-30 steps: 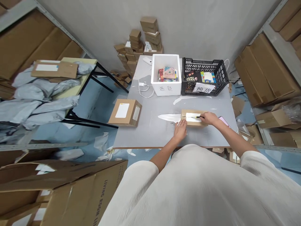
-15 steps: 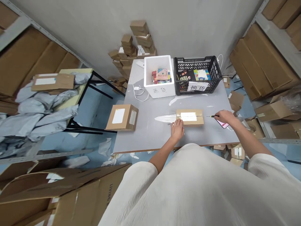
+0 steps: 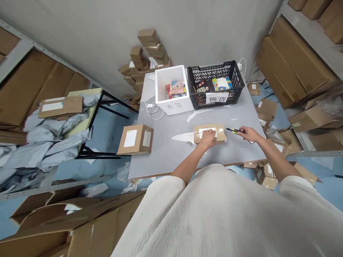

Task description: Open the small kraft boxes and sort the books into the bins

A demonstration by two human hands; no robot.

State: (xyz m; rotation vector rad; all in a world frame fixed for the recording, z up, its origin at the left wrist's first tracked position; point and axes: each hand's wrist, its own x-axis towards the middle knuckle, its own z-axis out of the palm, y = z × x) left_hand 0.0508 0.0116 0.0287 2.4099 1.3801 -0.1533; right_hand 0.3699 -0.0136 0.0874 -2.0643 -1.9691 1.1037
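Small parcel [image 3: 209,133] mid-worktop [image 3: 166,150], our left hand [image 3: 208,135] flat on top, grip apart. Right hand [image 3: 248,134] clamped on cutter [image 3: 233,131] beside it. Risk: blade slips, nicks left fingers.

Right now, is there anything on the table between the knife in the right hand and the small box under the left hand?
Nothing visible. The right hand holds the knife just right of the box, with only bare table between them. The left hand rests on the box's top.
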